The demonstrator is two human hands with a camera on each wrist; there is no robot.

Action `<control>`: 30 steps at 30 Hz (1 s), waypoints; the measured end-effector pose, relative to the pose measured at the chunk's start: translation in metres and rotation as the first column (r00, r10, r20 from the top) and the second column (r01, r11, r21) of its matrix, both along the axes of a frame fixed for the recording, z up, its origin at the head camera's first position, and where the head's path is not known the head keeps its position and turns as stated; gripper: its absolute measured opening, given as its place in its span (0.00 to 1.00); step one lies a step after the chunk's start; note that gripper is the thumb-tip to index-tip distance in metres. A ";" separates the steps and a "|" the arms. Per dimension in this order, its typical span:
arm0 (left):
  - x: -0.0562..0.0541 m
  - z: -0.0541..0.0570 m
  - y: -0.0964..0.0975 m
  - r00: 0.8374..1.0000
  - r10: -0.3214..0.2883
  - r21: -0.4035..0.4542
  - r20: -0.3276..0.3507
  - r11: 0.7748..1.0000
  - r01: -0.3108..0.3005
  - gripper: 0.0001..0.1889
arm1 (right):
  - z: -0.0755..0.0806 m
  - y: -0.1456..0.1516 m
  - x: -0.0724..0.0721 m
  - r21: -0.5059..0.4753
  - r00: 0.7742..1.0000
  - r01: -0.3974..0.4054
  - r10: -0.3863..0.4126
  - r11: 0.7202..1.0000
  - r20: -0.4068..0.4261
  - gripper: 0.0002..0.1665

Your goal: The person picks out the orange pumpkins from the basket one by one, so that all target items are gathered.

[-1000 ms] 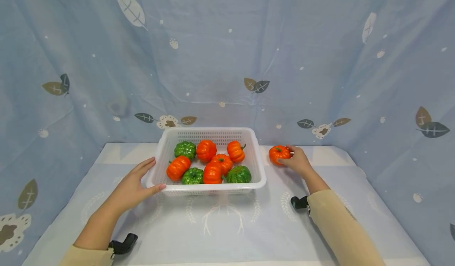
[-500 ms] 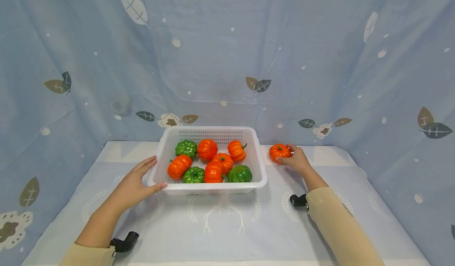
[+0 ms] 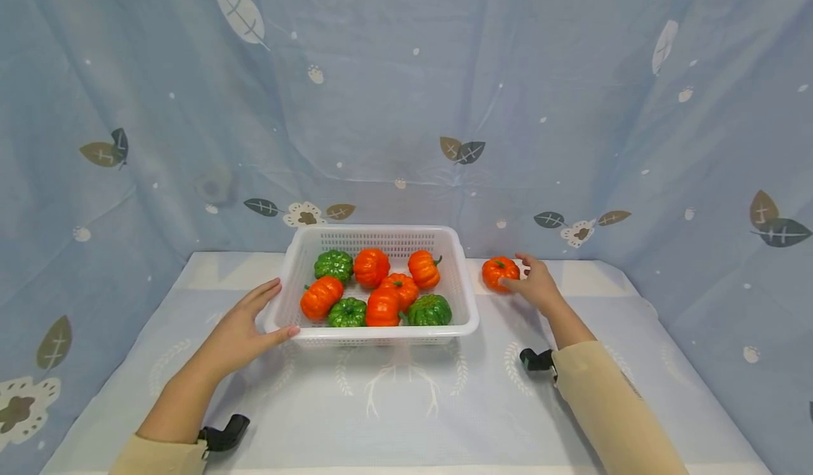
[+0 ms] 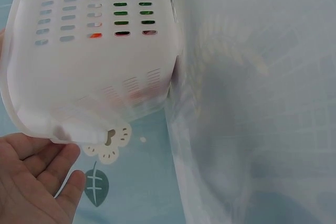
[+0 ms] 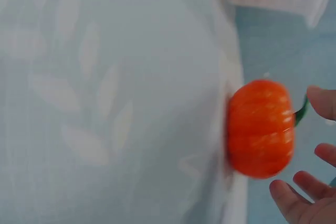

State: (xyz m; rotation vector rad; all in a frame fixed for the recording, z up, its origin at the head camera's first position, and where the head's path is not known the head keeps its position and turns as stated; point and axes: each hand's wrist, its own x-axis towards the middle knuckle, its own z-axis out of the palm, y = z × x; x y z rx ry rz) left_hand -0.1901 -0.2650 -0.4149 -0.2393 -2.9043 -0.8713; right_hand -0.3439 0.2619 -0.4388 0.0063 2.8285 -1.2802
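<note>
White basket (image 3: 381, 332) and orange pumpkin (image 3: 498, 274) on a pale table (image 3: 483, 411).

Right hand (image 3: 538, 288) shifts slightly rightward from the orange pumpkin (image 3: 495, 274) at far right; fingers (image 5: 286, 198) loosen, now apart from its side.

Bskt (image 3: 381, 332) w/ pumpkins (image 3: 371, 268) inside, on table (image 3: 406, 418).
Single pumpkin (image 3: 500, 274) is placed to R of it; curtain (image 3: 381, 94) is hung behind.
</note>
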 end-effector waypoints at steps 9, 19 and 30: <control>0.000 0.001 0.000 1.000 0.001 -0.011 0.004 1.000 -0.001 0.54 | 0.036 -0.018 0.035 -0.062 0.993 -0.034 0.026 0.997 -0.118 0.35; 0.000 0.002 0.001 1.000 0.008 -0.015 0.012 1.000 -0.008 0.54 | 0.062 -0.060 0.070 -0.125 0.942 -0.258 0.220 0.958 -0.255 0.31; 0.000 0.004 0.001 1.000 0.003 -0.012 0.009 1.000 -0.003 0.54 | 0.060 -0.116 0.081 -0.140 0.886 -0.439 0.402 0.887 -0.230 0.32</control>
